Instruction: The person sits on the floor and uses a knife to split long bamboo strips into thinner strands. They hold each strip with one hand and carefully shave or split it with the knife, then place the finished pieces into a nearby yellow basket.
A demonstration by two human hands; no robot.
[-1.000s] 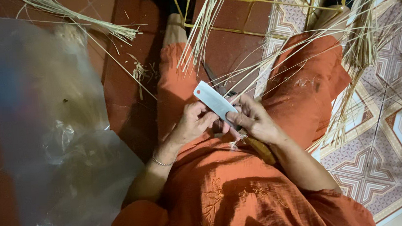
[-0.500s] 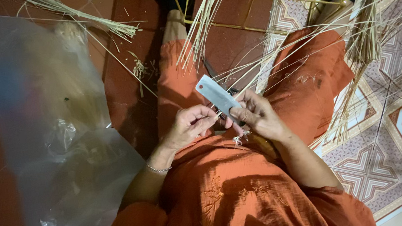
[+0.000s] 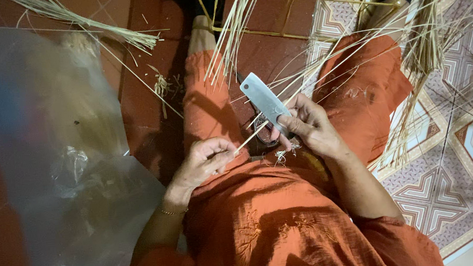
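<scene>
While I sit on the floor, my right hand [image 3: 310, 128] grips a flat knife [image 3: 265, 101], blade up, so it can scrape. My left hand [image 3: 204, 162] pinches a thin straw [image 3: 247, 143] over my lap, keeping it tight against the blade.

A dark red floor [image 3: 151, 123] is seen at the left, patterned tiles [image 3: 449, 189] at the right, dimly lit
</scene>
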